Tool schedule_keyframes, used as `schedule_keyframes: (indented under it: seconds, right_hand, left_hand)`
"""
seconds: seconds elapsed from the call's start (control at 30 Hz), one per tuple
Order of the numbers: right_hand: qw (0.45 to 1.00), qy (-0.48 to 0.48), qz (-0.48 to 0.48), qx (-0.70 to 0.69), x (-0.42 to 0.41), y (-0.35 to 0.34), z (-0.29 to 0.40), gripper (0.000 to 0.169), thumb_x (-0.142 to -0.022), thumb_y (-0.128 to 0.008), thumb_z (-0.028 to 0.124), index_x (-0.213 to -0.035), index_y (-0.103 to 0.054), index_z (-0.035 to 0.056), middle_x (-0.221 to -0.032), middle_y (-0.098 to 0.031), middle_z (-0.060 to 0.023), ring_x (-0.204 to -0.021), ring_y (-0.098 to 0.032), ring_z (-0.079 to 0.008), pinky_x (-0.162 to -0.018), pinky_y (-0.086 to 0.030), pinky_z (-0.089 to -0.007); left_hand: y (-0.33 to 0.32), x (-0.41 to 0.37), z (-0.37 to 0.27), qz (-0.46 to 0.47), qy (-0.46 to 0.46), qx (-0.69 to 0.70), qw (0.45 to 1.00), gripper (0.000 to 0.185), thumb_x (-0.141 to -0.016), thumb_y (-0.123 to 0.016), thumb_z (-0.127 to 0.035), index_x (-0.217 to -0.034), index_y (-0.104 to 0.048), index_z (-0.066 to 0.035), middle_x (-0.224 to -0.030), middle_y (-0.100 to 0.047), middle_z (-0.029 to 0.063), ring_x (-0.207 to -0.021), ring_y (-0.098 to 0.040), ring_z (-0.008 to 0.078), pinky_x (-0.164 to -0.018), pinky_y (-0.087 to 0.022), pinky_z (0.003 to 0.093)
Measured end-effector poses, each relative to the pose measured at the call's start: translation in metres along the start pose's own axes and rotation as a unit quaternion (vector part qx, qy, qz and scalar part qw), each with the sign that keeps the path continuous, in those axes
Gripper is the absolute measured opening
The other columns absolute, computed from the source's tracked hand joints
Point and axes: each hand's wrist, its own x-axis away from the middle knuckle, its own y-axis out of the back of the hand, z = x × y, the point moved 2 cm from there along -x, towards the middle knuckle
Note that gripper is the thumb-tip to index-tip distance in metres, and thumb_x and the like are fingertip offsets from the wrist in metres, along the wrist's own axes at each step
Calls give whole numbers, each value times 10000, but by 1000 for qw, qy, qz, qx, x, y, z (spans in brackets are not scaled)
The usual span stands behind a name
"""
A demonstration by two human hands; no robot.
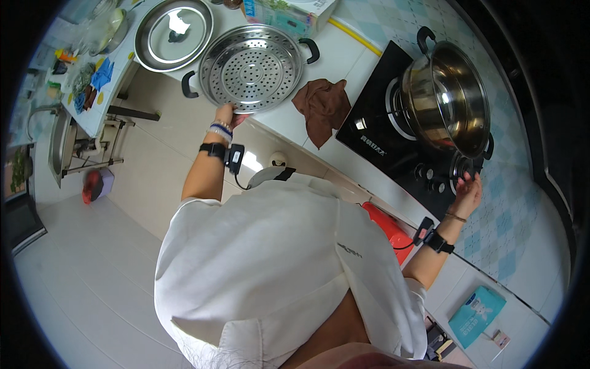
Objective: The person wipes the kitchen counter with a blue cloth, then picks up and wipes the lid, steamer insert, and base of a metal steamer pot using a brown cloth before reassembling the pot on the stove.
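Observation:
My left hand (229,115) touches the near rim of a perforated steel steamer tray (251,73) with two black handles, its fingers partly hidden by the rim. The tray rests at the counter's edge beside a glass pot lid (174,34) with a steel rim. At the right, my right hand (468,191) is at the side burner of a black gas hob (392,154), below a handle of the large steel pot (445,99). Its fingers are bent; whether they grip anything cannot be told. A crumpled brown cloth (322,108) lies between tray and hob.
Cartons (290,18) stand behind the tray, and a yellow hose (355,37) runs toward the hob. A blue tissue pack (477,316) lies at lower right. A red object (389,230) is below the counter. A cluttered table (99,108) and sink (60,147) are at left.

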Motion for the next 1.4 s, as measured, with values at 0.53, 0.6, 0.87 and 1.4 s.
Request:
schedule_keyframes:
  seconds: [0.53, 0.6, 0.87, 1.4]
  right_hand:
    - [727, 499, 416, 222, 166, -205, 64, 598, -635, -702, 330, -1160, -500, 126, -1328, -270, -219, -821, -579, -199, -668, -491, -274]
    - [692, 564, 380, 241, 165, -197, 79, 549, -622, -701, 302, -1116, -532, 135, -1296, -337, -187, -786, -579, -167, -633, -488, -251]
    - [734, 545, 257, 313, 115, -133, 86, 255, -601, -673, 124, -836, -580, 92, -870, -541, -38, -666, -578, -193, -576, -483, -273]
    - [825, 408, 207, 333, -50, -4, 110, 250, -662, -712, 203, -772, -572, 28, -744, -540, -56, -659, -574, -176, -585, -452, -258]
  left_hand:
    - [-4, 197, -81, 96, -134, -115, 980, 100, -748, -467, -75, -835, -510, -49, -736, -500, 12, -665, -509, 122, -588, -455, 259]
    - [-22, 211, -92, 124, -152, -121, 973, 82, -751, -464, -81, -818, -501, -50, -712, -481, -2, -634, -486, 106, -544, -424, 239]
    - [-150, 288, -144, 243, -188, -287, 907, 198, -794, -450, -151, -923, -491, -6, -774, -536, 45, -675, -557, 134, -603, -498, 269]
    - [-424, 280, -128, 442, -138, -535, 707, 617, -839, -227, -438, -888, -613, 41, -715, -628, 137, -581, -626, 127, -490, -497, 170]
